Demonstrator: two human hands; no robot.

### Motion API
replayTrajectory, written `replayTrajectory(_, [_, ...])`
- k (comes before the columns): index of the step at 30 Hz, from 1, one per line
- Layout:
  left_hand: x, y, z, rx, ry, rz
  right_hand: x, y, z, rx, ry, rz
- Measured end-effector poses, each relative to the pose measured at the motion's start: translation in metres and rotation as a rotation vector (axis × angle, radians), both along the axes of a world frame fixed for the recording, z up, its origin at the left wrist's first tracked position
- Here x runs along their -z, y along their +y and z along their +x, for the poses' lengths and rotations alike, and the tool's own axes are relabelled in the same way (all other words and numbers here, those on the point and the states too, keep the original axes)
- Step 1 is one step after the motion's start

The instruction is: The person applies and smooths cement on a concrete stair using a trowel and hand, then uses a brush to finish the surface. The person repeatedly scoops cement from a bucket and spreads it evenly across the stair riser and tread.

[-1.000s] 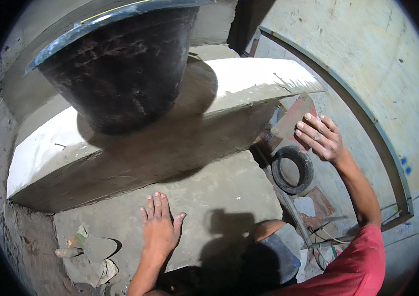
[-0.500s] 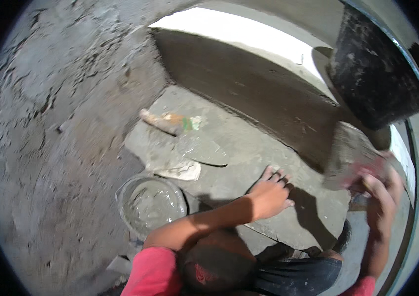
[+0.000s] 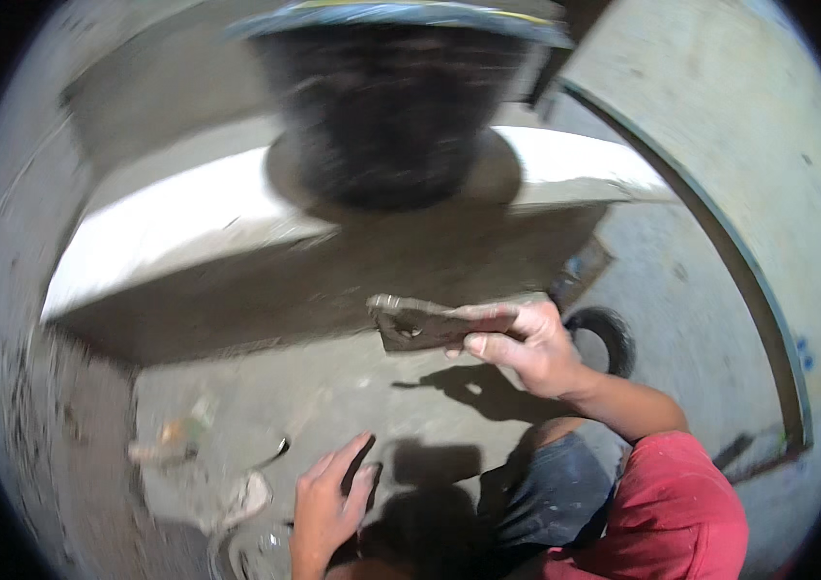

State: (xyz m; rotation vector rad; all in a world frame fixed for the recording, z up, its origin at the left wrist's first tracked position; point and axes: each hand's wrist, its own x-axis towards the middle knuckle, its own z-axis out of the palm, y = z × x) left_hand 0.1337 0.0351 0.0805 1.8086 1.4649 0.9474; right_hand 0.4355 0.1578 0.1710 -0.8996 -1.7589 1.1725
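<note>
My right hand grips a flat, mortar-smeared plastering float, its blade pointing left. It is held in front of the dark riser of a step, above the lower ledge. Lower and to the left, my left hand hovers near or rests on the grey ledge, its fingers apart and holding nothing; contact cannot be told. A blurred trowel with a worn handle lies on the ledge farther left. Beside my left hand, at the lower edge, part of a container of wet mortar shows.
A large black bucket stands on the sunlit upper step. Rough wall rises on the left. A black curved object lies right of my right hand. A pale flaky lump sits near the mortar container.
The view has swung right. My right hand has brought the float in front of the riser and turned it nearly edge-on. My left hand, earlier resting on the ledge, now appears lower in view.
</note>
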Motion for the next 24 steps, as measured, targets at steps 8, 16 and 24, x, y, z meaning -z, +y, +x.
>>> replayTrajectory(8, [-0.019, 0.006, -0.010, 0.166, 0.150, 0.059, 0.024, -0.042, 0.061, 0.839, -0.574, 1.248])
replayTrajectory(16, [-0.010, 0.023, 0.018, 0.184, 0.172, 0.064, 0.023, 0.007, 0.111, 0.866, -0.794, 1.173])
replayTrajectory(24, [-0.009, 0.023, 0.016, 0.125, 0.144, 0.042, -0.037, 0.039, 0.114, 0.891, -0.701, 1.016])
